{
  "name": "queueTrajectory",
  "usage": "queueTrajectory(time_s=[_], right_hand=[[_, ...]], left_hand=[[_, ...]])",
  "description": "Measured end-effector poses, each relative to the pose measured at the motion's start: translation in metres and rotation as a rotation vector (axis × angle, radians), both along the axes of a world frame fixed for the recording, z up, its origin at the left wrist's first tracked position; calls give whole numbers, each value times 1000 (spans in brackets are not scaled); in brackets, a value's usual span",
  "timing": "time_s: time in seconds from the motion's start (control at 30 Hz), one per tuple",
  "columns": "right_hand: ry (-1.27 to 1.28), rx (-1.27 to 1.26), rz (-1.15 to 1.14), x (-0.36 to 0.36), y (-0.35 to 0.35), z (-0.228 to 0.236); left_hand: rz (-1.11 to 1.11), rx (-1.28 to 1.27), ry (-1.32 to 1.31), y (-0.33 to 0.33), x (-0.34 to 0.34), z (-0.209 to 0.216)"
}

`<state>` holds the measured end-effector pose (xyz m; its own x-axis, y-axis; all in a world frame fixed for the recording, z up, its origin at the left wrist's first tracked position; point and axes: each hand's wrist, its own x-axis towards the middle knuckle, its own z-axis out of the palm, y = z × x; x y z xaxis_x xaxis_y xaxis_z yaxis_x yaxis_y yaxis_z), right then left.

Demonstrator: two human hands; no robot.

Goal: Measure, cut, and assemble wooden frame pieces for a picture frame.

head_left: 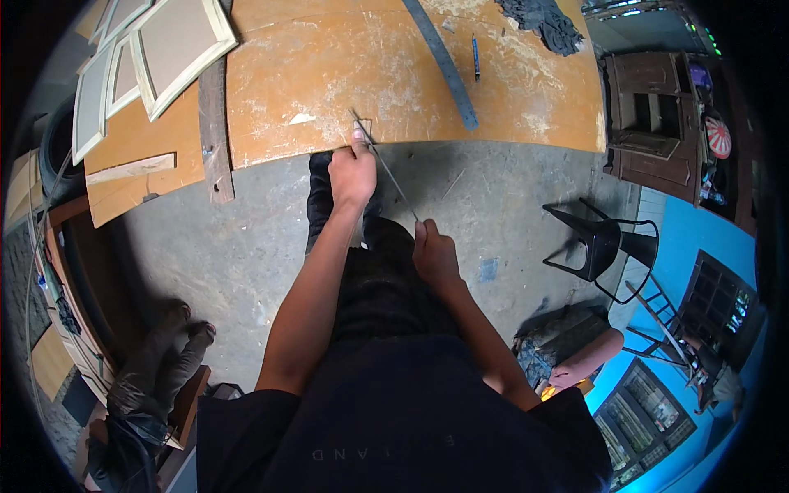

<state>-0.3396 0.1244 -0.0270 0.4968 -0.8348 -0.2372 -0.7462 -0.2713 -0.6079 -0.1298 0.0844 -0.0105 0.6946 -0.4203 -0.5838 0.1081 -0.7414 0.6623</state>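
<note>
My left hand (353,174) is closed at the front edge of the orange-brown worktable (329,74), its thumb on top. It pinches a small thin piece (366,125) there, too small to make out. Low and to the right, my right hand (436,253) grips the near end of a slim dark metal rod (393,178), which looks like a narrow file. The rod slants up and left, crossing close beside my left thumb. Its far tip lies over the tabletop. My left fingers are partly hidden under the thumb and the edge.
Pale wooden frames (177,49) and a wood strip (131,168) lie at the table's left. Farther right are a dark metal ruler (444,66), a blue pen (476,57) and a dark cloth (546,23). A black metal chair (600,246) stands right; another person (156,378) sits at lower left.
</note>
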Motion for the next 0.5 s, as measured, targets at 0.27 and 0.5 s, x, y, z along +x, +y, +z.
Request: queueTrajectory(time_s=[0.27, 0.5], right_hand=[[-62, -125, 27, 76, -47, 1], [-90, -87, 66, 21, -15, -3]], left_hand=[[-61, 0, -7, -2, -2, 7], [-11, 45, 24, -1, -1, 0]])
